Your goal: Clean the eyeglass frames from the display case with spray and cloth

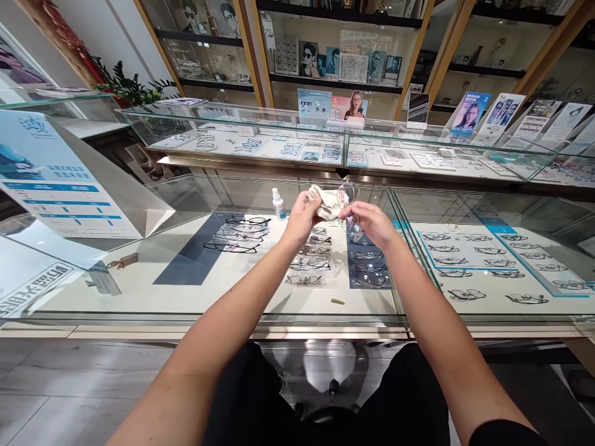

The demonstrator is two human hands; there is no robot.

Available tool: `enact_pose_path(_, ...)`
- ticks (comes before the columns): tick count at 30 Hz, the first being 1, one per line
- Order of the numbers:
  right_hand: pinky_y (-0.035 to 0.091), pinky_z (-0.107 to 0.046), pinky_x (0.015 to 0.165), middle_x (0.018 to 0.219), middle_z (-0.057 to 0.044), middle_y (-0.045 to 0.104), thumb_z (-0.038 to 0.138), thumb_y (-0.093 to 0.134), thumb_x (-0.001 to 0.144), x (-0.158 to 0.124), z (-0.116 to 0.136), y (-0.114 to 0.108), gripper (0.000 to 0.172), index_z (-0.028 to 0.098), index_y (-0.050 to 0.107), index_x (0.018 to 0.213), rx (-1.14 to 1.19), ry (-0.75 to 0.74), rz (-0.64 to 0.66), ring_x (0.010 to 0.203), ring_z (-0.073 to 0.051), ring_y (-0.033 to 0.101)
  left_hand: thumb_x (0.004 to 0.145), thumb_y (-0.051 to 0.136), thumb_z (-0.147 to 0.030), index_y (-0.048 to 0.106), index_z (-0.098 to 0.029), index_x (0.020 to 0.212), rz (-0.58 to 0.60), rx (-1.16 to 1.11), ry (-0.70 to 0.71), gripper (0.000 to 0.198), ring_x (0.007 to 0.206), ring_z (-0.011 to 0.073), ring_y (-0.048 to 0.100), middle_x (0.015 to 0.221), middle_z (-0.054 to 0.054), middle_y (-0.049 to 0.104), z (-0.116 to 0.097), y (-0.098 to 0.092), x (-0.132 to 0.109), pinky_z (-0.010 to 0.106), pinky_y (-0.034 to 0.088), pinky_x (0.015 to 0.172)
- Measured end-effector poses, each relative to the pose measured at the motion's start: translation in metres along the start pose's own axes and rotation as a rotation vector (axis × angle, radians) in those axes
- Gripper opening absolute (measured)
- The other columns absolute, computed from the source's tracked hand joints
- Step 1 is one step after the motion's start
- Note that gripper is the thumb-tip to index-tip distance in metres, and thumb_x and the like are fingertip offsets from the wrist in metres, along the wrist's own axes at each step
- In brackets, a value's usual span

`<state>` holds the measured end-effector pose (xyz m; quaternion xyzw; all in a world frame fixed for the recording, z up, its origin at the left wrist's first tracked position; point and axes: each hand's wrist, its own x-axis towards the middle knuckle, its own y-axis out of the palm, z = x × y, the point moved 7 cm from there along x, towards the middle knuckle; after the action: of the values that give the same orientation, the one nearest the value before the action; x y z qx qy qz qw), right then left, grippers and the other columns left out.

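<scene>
Above the glass display counter, my left hand point(305, 214) is closed on a cream-coloured cloth point(329, 202) with dark print. A pair of thin-rimmed eyeglasses point(346, 192) is pinched in my right hand point(370, 222), one lens up beside the cloth and the other hanging below the fingers. The cloth touches or overlaps the upper lens; exactly how far I cannot tell. Just left of my hands a small white spray bottle point(279, 205) stands upright. Under my hands, rows of eyeglasses point(308, 264) lie inside the glass case.
A glass counter edge point(232, 317) runs close in front of my lap. To the left stands a tall blue-and-white sign point(60, 179). Behind is a second glass case point(260, 145) of frames with leaflets point(469, 113) on top. More eyeglasses point(467, 294) lie at right.
</scene>
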<state>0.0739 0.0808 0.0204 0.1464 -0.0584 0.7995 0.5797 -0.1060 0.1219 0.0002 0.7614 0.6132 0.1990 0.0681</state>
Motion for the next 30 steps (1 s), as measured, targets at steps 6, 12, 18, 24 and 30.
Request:
enact_pose_path(6,0.047,-0.034,0.082,0.1,-0.005,0.083,0.054,0.081,0.092,0.002,-0.007,-0.001,0.029,0.026,0.087,0.087,-0.062,0.011,0.013,0.095,-0.022,0.067,0.078,0.096,-0.064,0.068,-0.02,0.119,0.118,0.014,0.026,0.067,0.088,0.019,0.075,0.099,0.004,0.081,-0.001,0.01,-0.003,0.033,0.061,0.086)
enact_pose_path(12,0.048,-0.035,0.085,0.098,-0.005,0.082,0.053,0.079,0.093,0.0,-0.007,0.007,0.03,0.024,0.087,0.088,-0.093,0.031,0.089,0.096,-0.022,0.069,0.08,0.094,-0.071,0.072,-0.018,0.115,0.153,0.058,0.048,0.068,0.083,0.018,0.072,0.094,0.005,0.08,0.0,0.011,-0.002,0.03,0.055,0.079)
enact_pose_path(18,0.047,-0.036,0.09,0.096,-0.006,0.082,0.055,0.08,0.091,-0.002,-0.004,0.013,0.034,0.022,0.085,0.085,-0.097,0.05,0.119,0.094,-0.022,0.068,0.079,0.091,-0.079,0.074,-0.018,0.102,0.18,0.092,0.052,0.068,0.084,0.0174,0.069,0.092,0.004,0.079,0.0,0.013,-0.005,0.03,0.054,0.084)
enact_pose_path(24,0.05,-0.037,0.098,0.093,-0.007,0.081,0.051,0.082,0.09,-0.005,-0.002,0.018,0.031,0.021,0.083,0.082,-0.025,0.077,0.164,0.096,-0.023,0.07,0.073,0.102,-0.064,0.08,-0.016,0.099,0.203,0.037,0.01,0.059,0.085,0.0168,0.069,0.09,0.004,0.079,-0.005,0.017,-0.01,0.03,0.052,0.086)
enact_pose_path(30,0.05,-0.035,0.097,0.09,-0.006,0.079,0.05,0.083,0.088,-0.005,-0.006,0.02,0.03,0.021,0.084,0.08,-0.002,0.085,0.176,0.095,-0.022,0.068,0.062,0.112,-0.044,0.082,-0.015,0.098,0.243,-0.049,-0.04,0.055,0.082,0.0157,0.068,0.088,0.003,0.079,-0.011,0.024,-0.016,0.029,0.051,0.082)
